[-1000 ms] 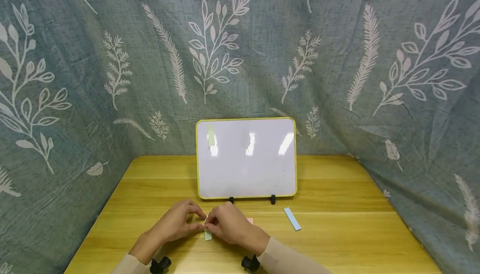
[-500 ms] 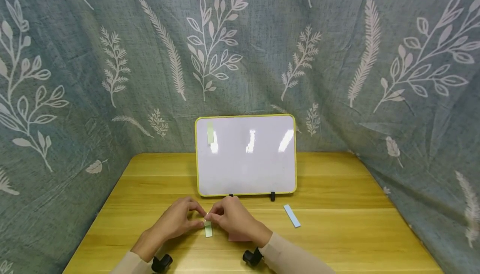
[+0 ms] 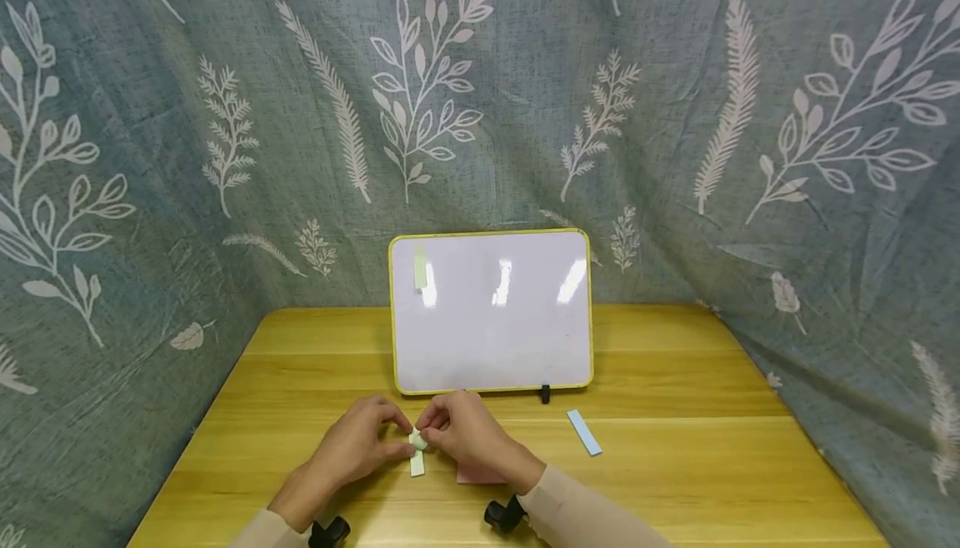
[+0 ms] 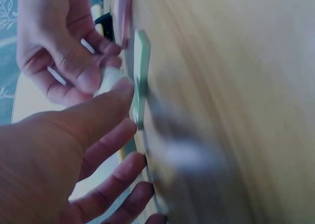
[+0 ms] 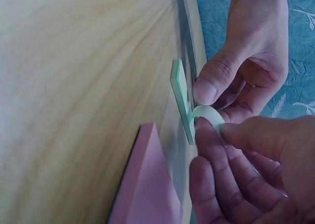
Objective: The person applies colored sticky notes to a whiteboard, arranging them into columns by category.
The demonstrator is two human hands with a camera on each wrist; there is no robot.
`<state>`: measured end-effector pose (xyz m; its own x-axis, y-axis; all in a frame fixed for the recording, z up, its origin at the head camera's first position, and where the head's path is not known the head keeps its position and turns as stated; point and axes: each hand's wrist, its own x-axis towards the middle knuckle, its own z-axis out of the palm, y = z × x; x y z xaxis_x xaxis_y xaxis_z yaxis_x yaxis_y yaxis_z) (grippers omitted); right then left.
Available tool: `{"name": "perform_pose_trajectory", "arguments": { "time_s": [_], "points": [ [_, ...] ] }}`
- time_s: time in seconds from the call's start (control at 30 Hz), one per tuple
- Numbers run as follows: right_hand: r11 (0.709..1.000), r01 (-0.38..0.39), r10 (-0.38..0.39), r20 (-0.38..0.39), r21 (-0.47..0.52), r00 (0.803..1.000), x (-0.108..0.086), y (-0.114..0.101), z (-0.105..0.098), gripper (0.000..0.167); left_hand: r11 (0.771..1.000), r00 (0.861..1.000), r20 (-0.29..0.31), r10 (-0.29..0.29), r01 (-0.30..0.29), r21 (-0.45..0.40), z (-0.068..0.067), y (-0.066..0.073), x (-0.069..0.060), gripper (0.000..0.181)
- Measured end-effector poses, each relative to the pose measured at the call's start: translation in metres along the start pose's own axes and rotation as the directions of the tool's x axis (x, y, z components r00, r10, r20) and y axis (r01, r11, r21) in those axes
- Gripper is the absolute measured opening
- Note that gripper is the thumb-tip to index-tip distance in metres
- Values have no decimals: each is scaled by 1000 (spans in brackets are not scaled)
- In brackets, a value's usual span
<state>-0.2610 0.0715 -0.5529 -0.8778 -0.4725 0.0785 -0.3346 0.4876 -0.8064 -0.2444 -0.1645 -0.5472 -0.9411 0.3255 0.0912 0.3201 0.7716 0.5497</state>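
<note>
Right hand (image 3: pixel 467 433): thumb and fingers pinch one end of a curled pale-green sheet (image 5: pixel 210 114).
Left hand (image 3: pixel 358 441): thumb and forefinger parted, their tips at the left side of the green pad (image 3: pixel 417 466); how firmly they press cannot be told.
Curled sheet: arched above the pad between the two hands, its other end appearing to meet the pad in the right wrist view.
Green pad: narrow, lying lengthwise on the wooden table (image 3: pixel 675 390), in front of the whiteboard (image 3: pixel 491 344).
Pink pad (image 3: pixel 476 475): on the table just right of the green pad, partly hidden by the right hand.
Blue strip (image 3: pixel 584 432): on the table, slanted, well to the right of the hands.
Whiteboard: yellow-edged, upright; a pale-green strip (image 3: pixel 420 269) sits vertically near its upper left corner.
Backdrop: grey-green curtain (image 3: pixel 525 173) with white leaf motifs.
</note>
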Motion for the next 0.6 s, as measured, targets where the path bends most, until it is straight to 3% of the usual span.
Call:
{"name": "perform_pose_trajectory", "arguments": {
  "time_s": [0.17, 0.6],
  "points": [
    [1000, 9, -9, -32, 1, 999, 1, 0, 0, 5, 997, 998, -36, -43, 45, 54, 5, 5, -1, 30],
    [999, 11, -13, -73, -31, 997, 4, 3, -4, 9, 994, 998, -42, -48, 51, 92, 6, 9, 0, 34]
  ]
}}
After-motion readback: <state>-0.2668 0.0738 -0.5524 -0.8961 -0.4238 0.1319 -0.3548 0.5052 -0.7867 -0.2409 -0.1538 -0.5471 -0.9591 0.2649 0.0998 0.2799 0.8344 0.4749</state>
